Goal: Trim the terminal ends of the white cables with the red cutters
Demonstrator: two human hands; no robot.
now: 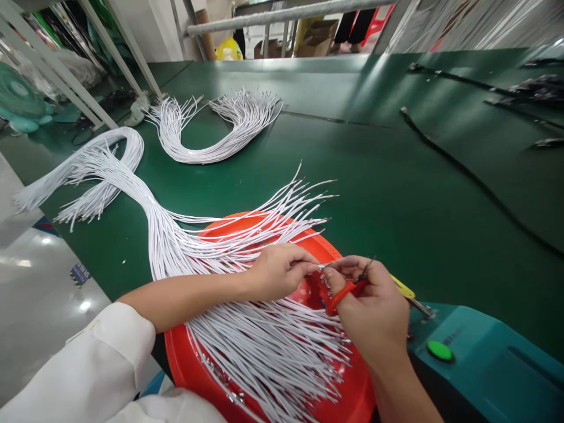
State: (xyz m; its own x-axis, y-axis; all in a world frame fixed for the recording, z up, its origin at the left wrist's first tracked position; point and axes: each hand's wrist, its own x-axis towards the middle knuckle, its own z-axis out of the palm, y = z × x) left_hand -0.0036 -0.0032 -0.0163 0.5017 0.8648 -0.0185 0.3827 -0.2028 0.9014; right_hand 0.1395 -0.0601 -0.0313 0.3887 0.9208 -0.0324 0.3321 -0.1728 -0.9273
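Note:
My left hand [277, 271] pinches the tip of a thin white wire [324, 266] between thumb and fingers. Meeting it at that tip, my right hand [381, 308] is closed around what look like small red-handled scissors [340, 296], their dark blades pointing up past the fingers. Its thumb and forefinger are also at the wire's end. Under both hands sits a red plastic basin [176, 352]. Many white wires [259, 335] lie across it, some below my left forearm; another part of the bundle [176, 247] fans out above, stripped ends toward the right.
Two curved bundles of white wires, one at the back [207, 154] and one at the left [132, 147], rest on the green table [352, 158]. A teal device with a green button [439, 351] and a yellow-handled tool [403, 286] stand at right. Black cables [467, 167] lie farther right.

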